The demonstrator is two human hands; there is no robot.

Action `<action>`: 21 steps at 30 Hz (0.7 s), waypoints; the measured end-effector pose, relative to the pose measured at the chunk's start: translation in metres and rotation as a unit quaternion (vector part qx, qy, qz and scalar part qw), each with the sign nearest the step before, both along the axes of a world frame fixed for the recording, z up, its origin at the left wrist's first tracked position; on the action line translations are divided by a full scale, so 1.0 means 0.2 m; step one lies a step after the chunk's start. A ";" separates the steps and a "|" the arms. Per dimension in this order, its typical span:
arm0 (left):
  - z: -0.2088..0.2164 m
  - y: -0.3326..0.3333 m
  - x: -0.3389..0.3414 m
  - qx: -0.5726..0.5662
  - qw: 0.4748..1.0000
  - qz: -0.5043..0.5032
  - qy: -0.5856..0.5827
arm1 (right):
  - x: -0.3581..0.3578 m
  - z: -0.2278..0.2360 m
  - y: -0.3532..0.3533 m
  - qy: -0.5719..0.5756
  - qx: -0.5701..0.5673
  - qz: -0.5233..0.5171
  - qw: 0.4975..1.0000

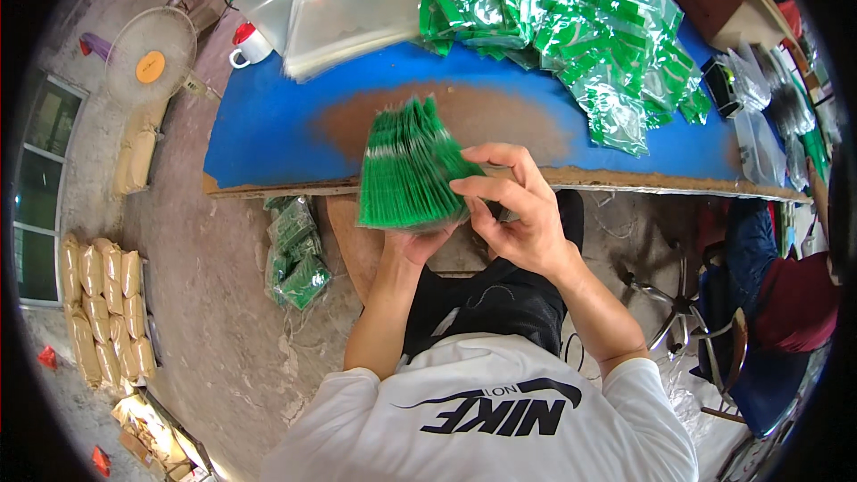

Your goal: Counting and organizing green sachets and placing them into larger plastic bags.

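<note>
A thick fanned stack of green plastic packets is held up in front of the table's near edge. My left hand is closed round it from below, its fingers mostly hidden behind the packets. My right hand is at the stack's right edge, with bent fingertips and thumb against the packets there. A large loose pile of clear and green packets covers the back right of the blue table, whose paint is worn brown in the middle.
A pile of clear plastic sheets and a white mug with a red top are at the table's back left. More green packets lie on the floor at left. A fan, stacked brown bags and a chair base stand around.
</note>
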State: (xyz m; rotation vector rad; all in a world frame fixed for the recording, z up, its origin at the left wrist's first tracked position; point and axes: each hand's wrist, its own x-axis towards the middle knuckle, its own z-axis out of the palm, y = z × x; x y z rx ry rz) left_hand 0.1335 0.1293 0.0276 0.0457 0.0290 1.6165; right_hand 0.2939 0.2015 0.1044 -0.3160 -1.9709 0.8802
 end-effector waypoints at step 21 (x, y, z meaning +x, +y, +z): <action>-0.02 0.00 -0.01 0.040 0.999 0.000 0.028 | -0.02 -0.03 0.00 -0.028 0.083 -0.016 0.996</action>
